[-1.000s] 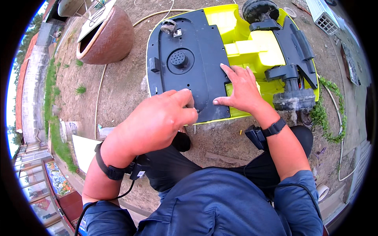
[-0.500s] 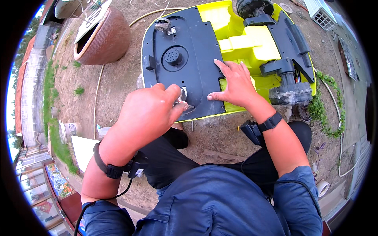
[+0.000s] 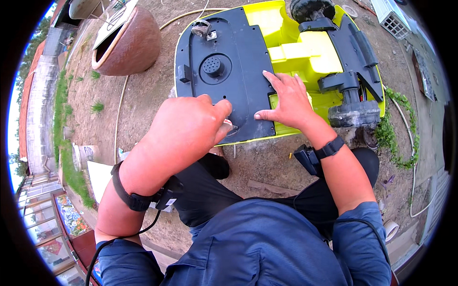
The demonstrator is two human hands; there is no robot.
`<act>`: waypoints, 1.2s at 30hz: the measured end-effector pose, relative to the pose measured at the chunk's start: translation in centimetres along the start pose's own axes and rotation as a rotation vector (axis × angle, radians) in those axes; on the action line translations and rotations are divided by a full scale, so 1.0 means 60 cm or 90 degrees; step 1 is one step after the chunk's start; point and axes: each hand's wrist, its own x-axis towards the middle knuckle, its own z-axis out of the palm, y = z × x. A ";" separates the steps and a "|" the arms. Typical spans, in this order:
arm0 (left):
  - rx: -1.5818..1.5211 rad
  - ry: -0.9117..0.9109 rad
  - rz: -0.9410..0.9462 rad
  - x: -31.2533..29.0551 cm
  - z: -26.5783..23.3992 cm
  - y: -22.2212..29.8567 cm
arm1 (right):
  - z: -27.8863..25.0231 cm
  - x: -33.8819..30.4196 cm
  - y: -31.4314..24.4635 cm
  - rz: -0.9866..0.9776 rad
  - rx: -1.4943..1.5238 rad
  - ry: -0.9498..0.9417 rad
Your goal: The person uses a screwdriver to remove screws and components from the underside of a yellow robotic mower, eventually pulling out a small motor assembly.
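Note:
A yellow ride-on toy car (image 3: pixel 298 52) lies upside down before me, its dark grey underside panel (image 3: pixel 248 57) facing up. My left hand (image 3: pixel 195 119) is closed at the panel's near left corner, around a small caster wheel (image 3: pixel 230 126) that it mostly hides. A matching caster wheel (image 3: pixel 201 28) shows uncovered at the far corner. With thumb and fingers spread, my right hand (image 3: pixel 288 102) rests on the panel's right edge, beside the yellow recess. Between the two casters sits a round perforated knob (image 3: pixel 213 66).
Two dark wheels stick up on the car's right side, the nearer wheel (image 3: pixel 354 113) beyond my right wrist. A large brown clay pot (image 3: pixel 131 45) lies at the far left. A pale hose (image 3: pixel 120 114) runs over the dirt. A wooden strip (image 3: pixel 272 187) lies between my feet.
My left hand has turned over the caster wheel and now covers its metal mount, which showed before. The right hand keeps its place on the panel. The whole view has shifted slightly.

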 end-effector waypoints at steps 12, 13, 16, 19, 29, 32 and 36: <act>-0.070 0.004 0.141 0.004 -0.023 -0.006 | 0.011 -0.004 0.013 -0.021 -0.013 0.040; -0.095 0.012 0.140 0.001 -0.021 0.002 | 0.007 -0.002 0.004 -0.008 -0.014 0.000; -0.105 0.030 0.153 0.005 -0.015 0.012 | 0.017 -0.015 -0.003 -0.013 -0.017 0.054; -0.087 0.044 0.168 0.018 -0.013 0.019 | 0.010 -0.036 -0.015 -0.065 0.004 0.125; -0.067 -0.005 -0.047 -0.002 -0.006 0.018 | 0.001 -0.112 -0.025 -0.162 -0.007 -0.014; -0.051 -0.069 -0.121 0.000 -0.001 0.016 | -0.003 -0.112 -0.024 -0.152 -0.040 -0.046; -0.183 0.063 -0.073 -0.012 0.016 0.023 | 0.000 -0.110 -0.028 -0.142 -0.046 -0.031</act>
